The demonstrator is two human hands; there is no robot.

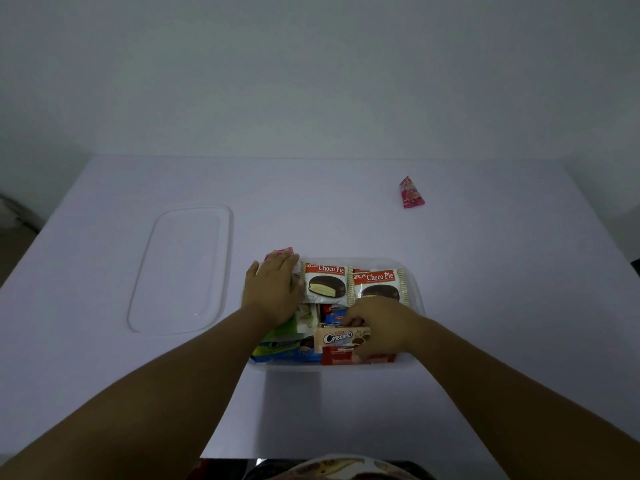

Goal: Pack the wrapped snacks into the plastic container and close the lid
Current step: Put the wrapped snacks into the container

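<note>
The clear plastic container (414,362) sits near the table's (346,410) front edge, its long axis running left to right, packed with wrapped snacks; the right hand (379,323) curls its fingers around a cream biscuit pack (341,337) at the near side; the left hand (273,292) lies flat, fingers spread, on the packets at the left end, gripping nothing visible; two choco pies (325,284) lie against the far wall; the clear lid (181,268) lies flat to the left, lengthwise front to back; one red snack packet (411,192) sits well apart, far right.
</note>
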